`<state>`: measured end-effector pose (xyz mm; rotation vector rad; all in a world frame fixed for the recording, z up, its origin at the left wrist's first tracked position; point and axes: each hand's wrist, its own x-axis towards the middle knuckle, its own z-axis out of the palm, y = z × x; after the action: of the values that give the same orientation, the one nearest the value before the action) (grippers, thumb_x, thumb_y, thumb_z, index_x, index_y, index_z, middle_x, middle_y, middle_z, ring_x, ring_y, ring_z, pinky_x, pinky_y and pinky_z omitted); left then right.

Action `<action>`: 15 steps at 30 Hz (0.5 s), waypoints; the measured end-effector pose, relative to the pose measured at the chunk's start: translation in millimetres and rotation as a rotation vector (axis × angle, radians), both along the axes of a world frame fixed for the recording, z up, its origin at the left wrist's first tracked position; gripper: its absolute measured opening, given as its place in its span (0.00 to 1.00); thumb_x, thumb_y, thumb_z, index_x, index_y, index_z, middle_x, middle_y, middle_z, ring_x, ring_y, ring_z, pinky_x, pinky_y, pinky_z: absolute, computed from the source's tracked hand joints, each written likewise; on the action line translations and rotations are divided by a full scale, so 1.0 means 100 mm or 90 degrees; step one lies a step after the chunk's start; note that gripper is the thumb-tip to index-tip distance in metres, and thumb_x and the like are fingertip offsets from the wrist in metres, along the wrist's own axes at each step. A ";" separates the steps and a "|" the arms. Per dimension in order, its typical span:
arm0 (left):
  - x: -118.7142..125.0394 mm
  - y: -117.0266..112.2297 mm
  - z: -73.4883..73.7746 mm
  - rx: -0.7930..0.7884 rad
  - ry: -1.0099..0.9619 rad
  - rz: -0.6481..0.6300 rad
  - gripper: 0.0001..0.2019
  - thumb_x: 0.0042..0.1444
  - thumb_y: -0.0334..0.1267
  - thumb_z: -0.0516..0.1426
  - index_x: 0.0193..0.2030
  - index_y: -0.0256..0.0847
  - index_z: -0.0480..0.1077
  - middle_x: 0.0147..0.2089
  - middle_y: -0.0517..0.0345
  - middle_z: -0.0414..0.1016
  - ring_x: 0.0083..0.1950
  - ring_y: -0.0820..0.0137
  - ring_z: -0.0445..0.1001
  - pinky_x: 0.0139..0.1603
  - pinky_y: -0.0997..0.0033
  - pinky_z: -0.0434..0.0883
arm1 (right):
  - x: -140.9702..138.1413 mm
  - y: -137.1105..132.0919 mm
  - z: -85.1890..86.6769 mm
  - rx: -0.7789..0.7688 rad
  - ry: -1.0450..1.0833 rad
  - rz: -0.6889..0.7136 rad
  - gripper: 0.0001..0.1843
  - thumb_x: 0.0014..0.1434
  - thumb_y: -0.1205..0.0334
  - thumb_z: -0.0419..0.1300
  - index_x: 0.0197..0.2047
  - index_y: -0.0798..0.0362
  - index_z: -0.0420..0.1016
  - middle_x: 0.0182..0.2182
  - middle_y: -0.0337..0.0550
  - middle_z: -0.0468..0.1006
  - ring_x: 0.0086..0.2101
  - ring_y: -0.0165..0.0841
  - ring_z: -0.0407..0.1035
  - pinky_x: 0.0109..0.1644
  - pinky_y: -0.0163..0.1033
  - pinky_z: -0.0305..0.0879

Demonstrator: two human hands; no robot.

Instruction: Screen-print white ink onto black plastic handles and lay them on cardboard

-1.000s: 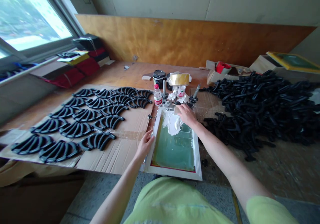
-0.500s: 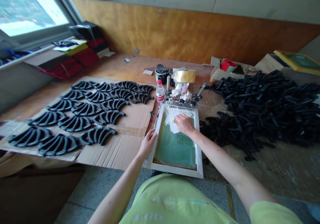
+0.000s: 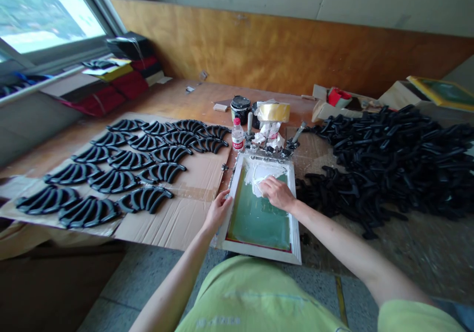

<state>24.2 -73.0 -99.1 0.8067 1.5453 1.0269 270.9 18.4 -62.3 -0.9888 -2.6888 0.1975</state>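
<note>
A screen-printing frame (image 3: 296,223) with pale wooden sides and green mesh lies in front of me, its far end at metal hinge clamps (image 3: 268,152). My left hand (image 3: 219,208) grips the left side of the frame, fingers partly hidden by its edge. Over the upper mesh, my right hand (image 3: 277,193) is closed on a small scraper (image 3: 259,186), mostly covered by the fingers and white ink. Thick white ink (image 3: 252,169) is smeared around it on the far part of the mesh.
Rows of black curved, ribbed parts (image 3: 113,181) lie on cardboard (image 3: 192,194) at left. A large heap of black parts (image 3: 388,159) is at right. Behind the clamps stand a red-capped bottle (image 3: 237,135), a black-lidded tub (image 3: 240,109) and a yellow tape roll (image 3: 273,112).
My right hand has moved slightly toward me and to the right with the scraper, its wrist turning. My left hand stays on the frame's side.
</note>
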 end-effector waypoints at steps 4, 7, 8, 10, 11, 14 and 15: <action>0.03 0.00 0.10 -0.001 -0.016 0.016 0.31 0.45 0.55 0.62 0.53 0.39 0.72 0.30 0.56 0.77 0.29 0.66 0.73 0.26 0.71 0.67 | 0.07 0.00 0.04 -0.047 0.040 0.028 0.11 0.60 0.70 0.55 0.42 0.52 0.76 0.36 0.44 0.76 0.41 0.37 0.67 0.45 0.38 0.62; 0.01 0.00 0.21 -0.008 -0.047 -0.002 0.33 0.45 0.55 0.62 0.56 0.40 0.69 0.30 0.56 0.77 0.27 0.68 0.72 0.25 0.71 0.66 | -0.04 0.31 0.22 -0.057 0.080 -0.062 0.13 0.60 0.63 0.60 0.49 0.48 0.75 0.38 0.41 0.75 0.40 0.35 0.69 0.44 0.37 0.63; -0.01 0.00 0.27 -0.010 -0.061 -0.013 0.34 0.45 0.55 0.62 0.58 0.41 0.68 0.31 0.57 0.77 0.26 0.69 0.72 0.25 0.72 0.66 | -0.09 0.44 0.28 -0.053 0.082 -0.101 0.18 0.59 0.62 0.61 0.54 0.46 0.73 0.39 0.41 0.74 0.40 0.35 0.69 0.44 0.37 0.64; -0.05 0.00 0.43 -0.009 -0.076 -0.029 0.35 0.46 0.55 0.62 0.60 0.42 0.66 0.32 0.58 0.76 0.24 0.71 0.70 0.24 0.73 0.65 | -0.12 0.70 0.42 -0.035 0.078 -0.167 0.28 0.57 0.61 0.63 0.61 0.43 0.67 0.41 0.41 0.73 0.39 0.35 0.69 0.43 0.37 0.64; -0.07 0.02 0.54 -0.004 -0.072 -0.034 0.34 0.47 0.56 0.61 0.59 0.43 0.67 0.32 0.58 0.76 0.24 0.71 0.69 0.23 0.74 0.64 | -0.09 0.82 0.48 -0.018 0.083 -0.194 0.30 0.56 0.62 0.64 0.62 0.43 0.66 0.42 0.41 0.72 0.39 0.36 0.69 0.44 0.38 0.65; -0.09 0.13 0.90 0.056 -0.034 -0.033 0.27 0.50 0.58 0.59 0.51 0.40 0.74 0.36 0.55 0.76 0.29 0.71 0.70 0.25 0.74 0.65 | 0.27 1.01 0.56 0.055 0.177 -0.286 0.27 0.59 0.60 0.60 0.62 0.47 0.66 0.46 0.46 0.71 0.42 0.37 0.68 0.47 0.41 0.65; -0.07 0.20 1.03 0.100 -0.034 -0.027 0.26 0.51 0.58 0.58 0.48 0.39 0.75 0.39 0.54 0.77 0.32 0.69 0.72 0.27 0.74 0.67 | 0.44 1.03 0.54 0.070 0.223 -0.337 0.24 0.60 0.60 0.58 0.60 0.50 0.67 0.46 0.47 0.71 0.41 0.37 0.69 0.48 0.42 0.65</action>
<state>17.1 -52.8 3.8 0.9088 1.4088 1.1404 315.3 121.2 -8.6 -1.4328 -2.0243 0.1001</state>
